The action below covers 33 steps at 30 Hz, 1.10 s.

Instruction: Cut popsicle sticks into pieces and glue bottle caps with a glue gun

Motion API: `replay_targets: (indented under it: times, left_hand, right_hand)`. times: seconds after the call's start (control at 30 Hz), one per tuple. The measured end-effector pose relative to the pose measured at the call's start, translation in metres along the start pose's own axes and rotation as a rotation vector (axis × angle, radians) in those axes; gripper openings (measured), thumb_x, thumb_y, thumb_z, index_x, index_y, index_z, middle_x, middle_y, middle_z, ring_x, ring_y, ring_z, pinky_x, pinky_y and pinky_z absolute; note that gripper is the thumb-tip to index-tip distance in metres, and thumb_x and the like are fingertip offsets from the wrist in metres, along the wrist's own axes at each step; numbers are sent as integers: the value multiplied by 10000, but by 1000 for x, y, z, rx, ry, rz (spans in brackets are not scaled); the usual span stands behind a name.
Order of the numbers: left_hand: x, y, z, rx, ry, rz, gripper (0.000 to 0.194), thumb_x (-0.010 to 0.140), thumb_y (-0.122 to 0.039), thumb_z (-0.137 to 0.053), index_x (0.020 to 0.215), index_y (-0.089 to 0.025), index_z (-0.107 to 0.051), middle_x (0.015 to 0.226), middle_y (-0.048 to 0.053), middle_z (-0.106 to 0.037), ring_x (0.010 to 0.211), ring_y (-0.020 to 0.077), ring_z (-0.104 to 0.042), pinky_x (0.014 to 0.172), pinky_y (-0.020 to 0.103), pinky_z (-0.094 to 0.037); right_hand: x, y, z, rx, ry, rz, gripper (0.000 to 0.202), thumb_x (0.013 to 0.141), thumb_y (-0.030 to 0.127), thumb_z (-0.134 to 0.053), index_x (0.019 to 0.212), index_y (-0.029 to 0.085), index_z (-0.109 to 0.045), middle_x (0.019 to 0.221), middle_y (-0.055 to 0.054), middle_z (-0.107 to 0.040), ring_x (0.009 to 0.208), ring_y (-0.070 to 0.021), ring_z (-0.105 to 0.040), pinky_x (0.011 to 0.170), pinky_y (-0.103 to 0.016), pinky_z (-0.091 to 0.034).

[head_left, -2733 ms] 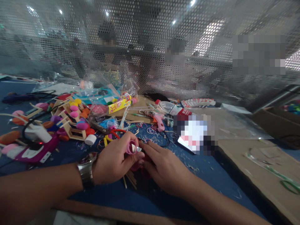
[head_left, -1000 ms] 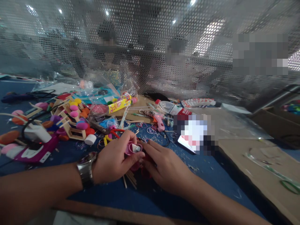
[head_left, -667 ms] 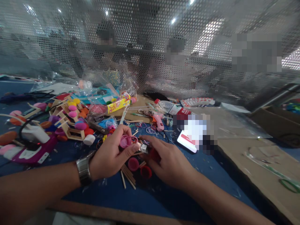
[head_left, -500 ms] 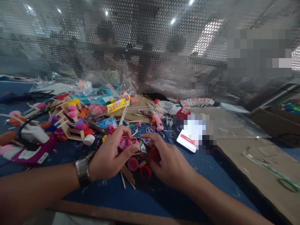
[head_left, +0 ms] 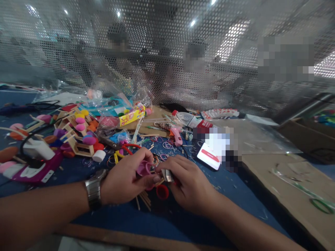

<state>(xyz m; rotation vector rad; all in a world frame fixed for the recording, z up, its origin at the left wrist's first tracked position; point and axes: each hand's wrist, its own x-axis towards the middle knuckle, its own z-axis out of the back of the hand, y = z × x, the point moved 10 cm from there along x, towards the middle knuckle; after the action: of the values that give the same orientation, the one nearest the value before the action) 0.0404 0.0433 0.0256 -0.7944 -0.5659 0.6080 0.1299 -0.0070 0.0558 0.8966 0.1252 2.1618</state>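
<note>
Above the near desk [head_left: 180, 226], a pink cup [head_left: 142, 168] is held by the left hand [head_left: 127, 179], a metal piece [head_left: 168, 176] by the right hand [head_left: 190, 183]'s fingers; should the metal slip, the left hand could be nicked.

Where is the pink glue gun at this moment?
In the head view, the pink glue gun lies just right of centre, beyond the right hand, left of the lit phone.

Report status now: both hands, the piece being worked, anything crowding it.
Left hand gripping pink round plastic cup. Right hand holding shiny silver metallic object beside it. Close by: red round plastic cup, thin tan wooden sticks.
</note>
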Motion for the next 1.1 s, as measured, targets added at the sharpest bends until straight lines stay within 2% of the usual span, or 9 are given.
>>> replay_targets:
  times: [0.17, 0.3, 0.43, 0.5, 0.57, 0.63, 0.77, 0.97, 1.1]
  left_hand:
    - [-1, -3, -3, -5, 10, -24, 272, 924, -467, -557, 925, -211, -466, 740, -31, -509, 609, 137, -452, 555, 267, -345]
    - [-1, -3, 2, -11, -37, -24, 276, 894, -428, -603, 983, -211, -458, 810, -14, -523, 670, 152, -473, 609, 286, -392]
    - [-1, -5, 14, 65, -131, -5, 252, 895, -357, -586, 1022, -200, -436, 881, 11, -519, 740, 168, -491, 689, 315, -433]
    - [-1, -6, 16, 77, -149, 2, 204, 892, -305, -566, 1009, -202, -434, 876, 10, -509, 740, 170, -490, 699, 321, -438]
    - [0, -6, 14, 82, -135, 2, 156, 899, -267, -537, 1003, -204, -438, 882, 14, -517, 753, 175, -502, 708, 326, -444]
    - [0, -6, 12, 99, -114, -2, 133, 910, -249, -514, 1012, -203, -441, 899, 23, -537, 780, 184, -522, 719, 330, -449]
    - [0, -4, 9, 131, -101, -11, 162, 900, -213, -497, 1052, -204, -442, 951, 40, -575, 842, 199, -561, 758, 341, -459]
    - [-1, -2, 4, 171, -60, 28, 254, 821, -149, -488, 1063, -209, -438, 985, 49, -606, 842, 211, -587, 777, 364, -456]
    - [-2, -1, 2, 205, -37, 58, 283, 777, -179, -519, 1047, -211, -438, 958, 45, -620, 778, 210, -588, 725, 360, -450]
  right_hand:
    - [1, 6, -4, 21, 64, 46, 265, 841, 57, -448, 1006, 183, -612, 859, -65, -691, 744, -186, -593, 683, -330, -469]
    - [-1, 0, 0, -20, 18, 28, 281, 814, 54, -450, 1004, 183, -612, 836, -61, -682, 721, -189, -591, 665, -323, -466]
    - [-3, -31, -4, -176, 62, -167, 278, 848, 94, -472, 1070, 172, -619, 925, -96, -710, 782, -215, -648, 698, -329, -494]
    - [-6, -49, -9, -253, 139, -300, 243, 913, 175, -493, 1123, 164, -616, 1017, -123, -719, 826, -238, -674, 719, -347, -506]
    - [-7, -54, -12, -258, 195, -355, 268, 968, 270, -486, 1180, 152, -600, 1083, -140, -715, 864, -258, -688, 733, -362, -512]
    - [-6, -47, -14, -206, 211, -311, 303, 1007, 321, -438, 1201, 145, -589, 1087, -142, -715, 881, -259, -692, 739, -359, -508]
    - [-3, -25, -13, -129, 196, -174, 323, 1031, 327, -375, 1174, 150, -604, 983, -118, -720, 825, -227, -671, 708, -328, -465]
    - [-5, -23, -23, -173, 281, -180, 301, 1001, 315, -440, 1164, 144, -626, 928, -99, -706, 753, -214, -629, 675, -330, -411]
    - [-5, -21, -24, -172, 293, -169, 304, 999, 315, -443, 1160, 148, -639, 903, -92, -703, 735, -198, -614, 676, -324, -403]
